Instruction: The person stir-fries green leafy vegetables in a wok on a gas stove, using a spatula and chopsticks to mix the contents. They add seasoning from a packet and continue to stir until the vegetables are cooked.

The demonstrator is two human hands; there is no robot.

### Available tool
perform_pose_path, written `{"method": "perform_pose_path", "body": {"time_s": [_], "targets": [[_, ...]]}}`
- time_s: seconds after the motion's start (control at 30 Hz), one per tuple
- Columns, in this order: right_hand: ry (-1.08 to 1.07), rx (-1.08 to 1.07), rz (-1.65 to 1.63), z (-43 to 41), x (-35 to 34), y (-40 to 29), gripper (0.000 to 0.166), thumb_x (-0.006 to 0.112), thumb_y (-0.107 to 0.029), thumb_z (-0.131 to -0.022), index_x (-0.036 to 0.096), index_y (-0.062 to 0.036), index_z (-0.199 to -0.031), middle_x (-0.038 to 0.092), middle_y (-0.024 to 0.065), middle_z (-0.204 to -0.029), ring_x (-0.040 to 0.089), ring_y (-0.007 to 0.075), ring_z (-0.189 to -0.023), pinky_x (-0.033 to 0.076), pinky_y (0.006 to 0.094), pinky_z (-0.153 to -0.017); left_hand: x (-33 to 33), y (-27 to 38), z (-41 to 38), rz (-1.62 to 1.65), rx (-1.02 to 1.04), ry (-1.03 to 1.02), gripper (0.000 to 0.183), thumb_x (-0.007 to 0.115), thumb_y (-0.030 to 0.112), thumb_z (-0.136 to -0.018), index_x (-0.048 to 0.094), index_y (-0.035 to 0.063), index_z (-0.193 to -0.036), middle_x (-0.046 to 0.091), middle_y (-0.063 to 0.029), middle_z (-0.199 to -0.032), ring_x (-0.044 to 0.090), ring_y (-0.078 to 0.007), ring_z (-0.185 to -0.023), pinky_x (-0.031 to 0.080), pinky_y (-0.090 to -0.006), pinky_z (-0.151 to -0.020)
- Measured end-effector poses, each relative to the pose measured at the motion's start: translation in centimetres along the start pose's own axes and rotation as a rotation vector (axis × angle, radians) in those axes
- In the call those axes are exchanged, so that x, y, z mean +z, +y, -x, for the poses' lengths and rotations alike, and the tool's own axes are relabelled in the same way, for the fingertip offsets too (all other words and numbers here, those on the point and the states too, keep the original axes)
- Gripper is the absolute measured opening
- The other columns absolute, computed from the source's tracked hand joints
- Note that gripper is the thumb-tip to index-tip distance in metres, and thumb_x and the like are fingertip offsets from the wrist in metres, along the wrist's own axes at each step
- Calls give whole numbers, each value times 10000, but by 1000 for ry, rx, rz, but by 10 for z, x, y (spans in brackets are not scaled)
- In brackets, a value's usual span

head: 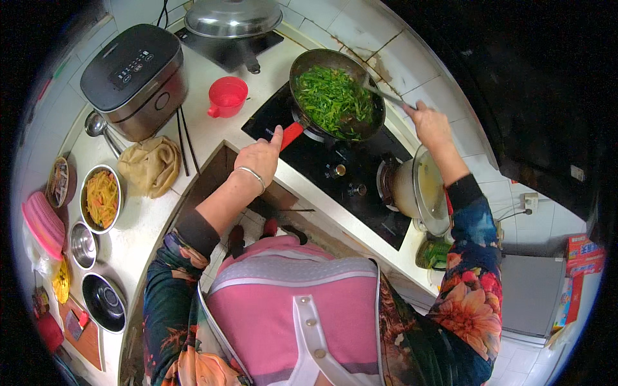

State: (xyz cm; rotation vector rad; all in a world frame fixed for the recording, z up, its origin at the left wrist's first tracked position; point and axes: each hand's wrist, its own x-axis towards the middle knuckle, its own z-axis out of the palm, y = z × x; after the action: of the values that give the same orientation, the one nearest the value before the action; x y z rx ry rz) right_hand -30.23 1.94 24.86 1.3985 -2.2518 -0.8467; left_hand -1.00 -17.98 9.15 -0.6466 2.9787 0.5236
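My left hand [259, 158] grips the red handle [291, 135] of a dark wok [378, 113], its thumb laid along the top. Chopped green vegetables [333, 96] fill much of the wok, which sits over the far burner of a black gas hob [333, 159]. In my right hand [429, 124] is a metal spatula [386, 93]; its blade reaches into the wok at the right side of the greens and looks blurred. On the other burner stands a pot [403, 188] with a clear lid [432, 193], partly hidden behind my right forearm.
Left of the hob are a red plastic cup [228, 96], a rice cooker [135, 79], chopsticks [187, 140] and a tan cloth [150, 166]. A bowl of shredded vegetables [102, 198] and a black bowl [104, 303] line the left counter. A domed lid [233, 18] stands at the back.
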Motion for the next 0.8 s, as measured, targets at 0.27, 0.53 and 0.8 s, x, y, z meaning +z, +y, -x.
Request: {"method": "perform_pose_path", "body": {"time_s": [0.27,0.53,0.8], "targets": [[-260,89,-620,72,-28,2,521,607,52,-674,651,-122,-1163,657,186,-1034,625,349,-978,497,399,-875,1,-2,-1,0,-8,-25,624,465,48,-879,269,84,-1470,625,-186,-1007,661,-329,-887,536,-398,-793],[-384,-136,-495,59,-92,38,521,585,108,-646,654,-36,-1142,654,225,-1007,639,346,-950,501,357,-837,0,-3,-1,-34,0,-7,624,472,44,-874,279,77,-1466,630,-186,-968,668,-325,-848,545,-392,-763],[-361,225,-1007,17,-18,5,410,628,-37,-769,633,-46,-1179,698,151,-850,635,211,-645,506,340,-559,4,-7,-4,-15,27,0,776,555,-7,-773,227,37,-1475,631,-202,-972,662,-338,-837,548,-397,-738]]}}
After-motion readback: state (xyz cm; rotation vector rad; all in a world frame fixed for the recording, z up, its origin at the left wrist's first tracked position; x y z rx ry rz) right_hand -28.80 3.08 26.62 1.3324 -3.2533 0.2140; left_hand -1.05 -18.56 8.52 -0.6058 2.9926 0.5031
